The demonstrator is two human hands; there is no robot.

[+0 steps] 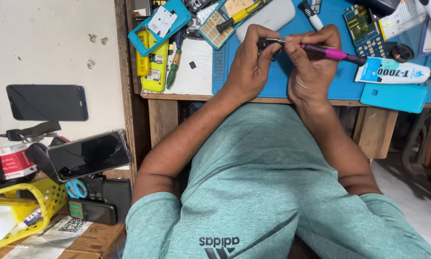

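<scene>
Hands meeting at upper centre of frame: left hand (pixel 251 60) is pinching a small dark part (pixel 263 45) on the blue mat (pixel 350 79); right hand (pixel 311 62) is gripping a purple-handled screwdriver (pixel 328 52), tip on the part. Risk: tip slipping, part skidding into the surrounding clutter.

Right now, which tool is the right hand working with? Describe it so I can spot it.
Start at the blue work mat on the wooden bench. Above it, both hands meet; the right hand grips a slim screwdriver. Its bright purple handle with a black end sets it apart from the yellow-handled and green-handled drivers further left.
</scene>
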